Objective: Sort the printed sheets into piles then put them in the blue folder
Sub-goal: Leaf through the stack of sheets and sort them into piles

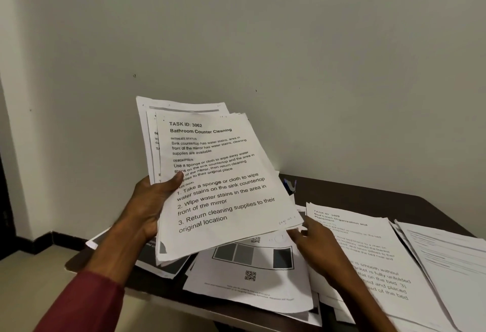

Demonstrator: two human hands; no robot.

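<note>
Plainly, the left hand (150, 205) gripped the stack of printed sheets (218, 181) by its left edge, thumb pressed across the top page and fingers out of sight behind. The stack was lifted off the counter (368, 192) and tipped toward the face, probably so the heading could be read and its pile chosen. Its long axis stood near upright: headed end up toward the wall, foot down by the heel of that hand. The right hand (318, 247) reached in from below with fingers extended to the stack's lower right corner, likely to peel off the top page — whether it had pinched one I could not tell. Sorted piles lay about that hand: a QR-coded sheet (249, 287) to its left, a bed-linen page (368, 252) beneath its wrist, another pile (452, 260) to its right.
</note>
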